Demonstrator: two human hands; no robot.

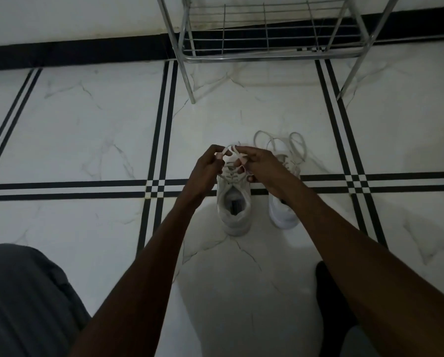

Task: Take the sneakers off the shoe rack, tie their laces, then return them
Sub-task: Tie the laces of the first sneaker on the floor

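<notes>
Both hands, left hand point(207, 166) and right hand point(260, 163), pinch laces point(232, 152) above left sneaker point(233, 202); right sneaker point(284, 212) beside.

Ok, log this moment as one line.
stage: tying | left hand + right hand: pinching laces of left sneaker | right sneaker: laces loose | both on floor, shoe rack shelf bare

Both arms extended fwd, left hand point(207, 166) & right hand point(262, 163) fingers pinched, close together

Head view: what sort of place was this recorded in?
Probably a home entryway or hallway: a chrome wire shoe rack against the wall, a white marble-look tiled floor with black stripes, and white lace-up sneakers on it.
</notes>
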